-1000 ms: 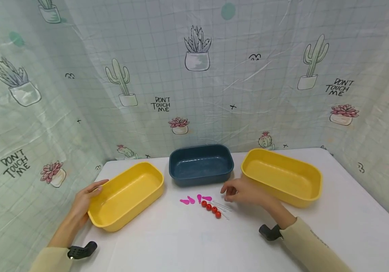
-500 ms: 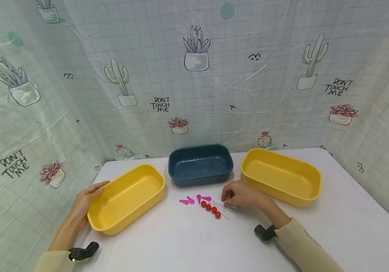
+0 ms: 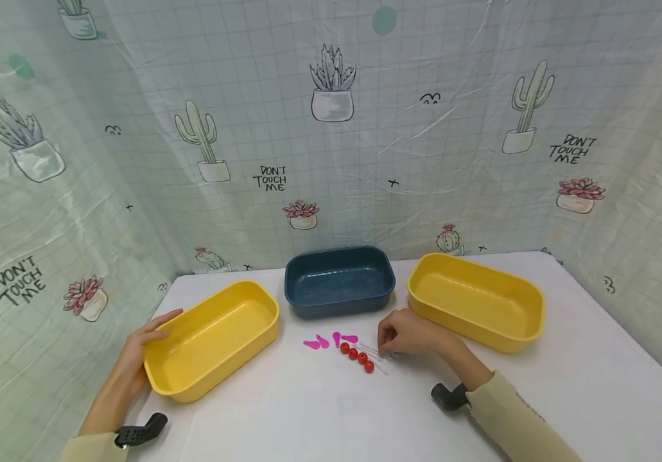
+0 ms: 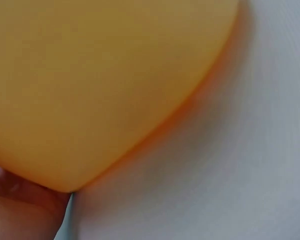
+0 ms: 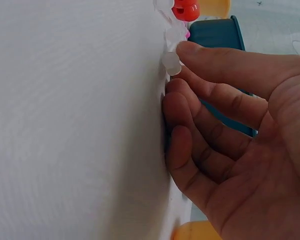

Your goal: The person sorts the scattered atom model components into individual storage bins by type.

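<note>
My left hand (image 3: 137, 350) grips the left yellow bin (image 3: 238, 350) by its outer end, the thumb over the rim. In the left wrist view the bin's wall (image 4: 90, 90) fills much of the picture, with a finger (image 4: 20, 215) against it. My right hand (image 3: 414, 330) is down at the table beside several thin white cotton swabs (image 3: 374, 353). Its thumb and index finger pinch a swab's rounded white tip (image 5: 172, 64), while the other fingers curl inward near the tabletop. Several red beads (image 3: 353, 353) lie in a slanting row across the swabs' far ends.
Several small pink drop-shaped pieces (image 3: 311, 344) lie left of the beads. A dark blue bin (image 3: 339, 308) stands behind them, and a second yellow bin (image 3: 475, 324) stands at the right, close behind my right hand. A patterned curtain (image 3: 359, 160) hangs along the table's back and sides.
My right hand has come down and slightly toward me onto the swabs, its thumb and index finger closing at a tip. The left yellow bin has shifted slightly toward me under my left hand.
</note>
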A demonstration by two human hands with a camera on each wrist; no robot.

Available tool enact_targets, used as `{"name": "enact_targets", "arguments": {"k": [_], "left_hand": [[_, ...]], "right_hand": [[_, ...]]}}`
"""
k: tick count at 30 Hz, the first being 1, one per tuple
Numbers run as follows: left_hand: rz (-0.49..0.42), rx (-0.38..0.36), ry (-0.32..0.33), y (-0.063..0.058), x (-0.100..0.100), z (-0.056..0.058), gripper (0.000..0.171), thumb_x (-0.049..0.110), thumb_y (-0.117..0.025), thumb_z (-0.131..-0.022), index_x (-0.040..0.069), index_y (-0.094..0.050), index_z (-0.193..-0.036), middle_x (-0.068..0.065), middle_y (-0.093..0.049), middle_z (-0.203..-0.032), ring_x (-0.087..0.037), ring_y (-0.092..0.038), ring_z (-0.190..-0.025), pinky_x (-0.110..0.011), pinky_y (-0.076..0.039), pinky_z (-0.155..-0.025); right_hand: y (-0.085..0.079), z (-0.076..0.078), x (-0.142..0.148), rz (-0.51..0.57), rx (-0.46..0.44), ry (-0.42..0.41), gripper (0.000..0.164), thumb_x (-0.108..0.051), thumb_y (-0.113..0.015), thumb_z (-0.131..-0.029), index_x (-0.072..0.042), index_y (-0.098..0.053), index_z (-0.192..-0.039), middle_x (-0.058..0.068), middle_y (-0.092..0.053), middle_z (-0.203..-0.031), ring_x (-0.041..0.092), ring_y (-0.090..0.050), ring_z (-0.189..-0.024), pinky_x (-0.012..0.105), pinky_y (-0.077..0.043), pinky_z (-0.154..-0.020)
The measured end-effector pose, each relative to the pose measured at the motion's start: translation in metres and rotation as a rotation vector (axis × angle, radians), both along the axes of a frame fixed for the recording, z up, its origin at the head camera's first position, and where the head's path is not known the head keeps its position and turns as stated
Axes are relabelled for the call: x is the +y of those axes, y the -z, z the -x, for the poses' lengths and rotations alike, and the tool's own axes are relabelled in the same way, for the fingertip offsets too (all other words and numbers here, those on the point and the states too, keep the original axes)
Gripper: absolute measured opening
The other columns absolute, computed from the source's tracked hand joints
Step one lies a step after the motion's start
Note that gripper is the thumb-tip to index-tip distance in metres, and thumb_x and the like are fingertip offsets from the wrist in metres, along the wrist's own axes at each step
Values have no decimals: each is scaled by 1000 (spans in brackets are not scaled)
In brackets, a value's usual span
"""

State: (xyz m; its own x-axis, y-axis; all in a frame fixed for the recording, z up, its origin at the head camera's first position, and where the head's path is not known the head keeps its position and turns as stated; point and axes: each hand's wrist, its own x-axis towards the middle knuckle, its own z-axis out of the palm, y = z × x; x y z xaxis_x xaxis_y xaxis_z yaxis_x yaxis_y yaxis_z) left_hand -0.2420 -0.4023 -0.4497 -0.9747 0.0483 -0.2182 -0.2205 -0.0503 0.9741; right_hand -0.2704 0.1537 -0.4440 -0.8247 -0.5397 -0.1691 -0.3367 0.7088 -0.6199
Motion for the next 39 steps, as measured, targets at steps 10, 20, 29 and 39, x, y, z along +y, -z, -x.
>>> {"name": "enact_targets", "arguments": {"k": [10,20,29,39], "left_hand": [[-140,64,67,7,-1,-1,48,25,-40,-112,26,-40,-160,23,-64,-134,-3,-66,-119,-24,-56,-100],[-49,78,26,11,0,-1,52,34,-42,-111,22,-36,-162,26,-62,-132,0,-66,-117,-22,-57,-97],[-41,70,0,11,0,0,50,35,-43,-111,24,-40,-160,28,-61,-130,3,-65,-116,-19,-57,-96],[-32,72,0,11,2,1,52,35,-42,-111,23,-38,-161,29,-57,-133,6,-62,-117,-17,-55,-96]], "right_hand": [[-2,-2,0,-22,-4,4,13,-18,-83,-87,-21,-72,-83,-5,-65,-72,14,-58,-68,23,-50,-64],[-1,-3,0,37,-30,74,10,-12,-83,-86,-16,-75,-83,-3,-66,-73,15,-58,-68,26,-52,-65],[-2,-7,-3,63,-77,149,8,-10,-80,-87,-12,-75,-82,0,-67,-73,16,-58,-68,26,-54,-66],[0,-6,1,132,-68,208,6,-8,-77,-89,-9,-75,-84,1,-66,-74,17,-58,-69,26,-53,-66]]}}
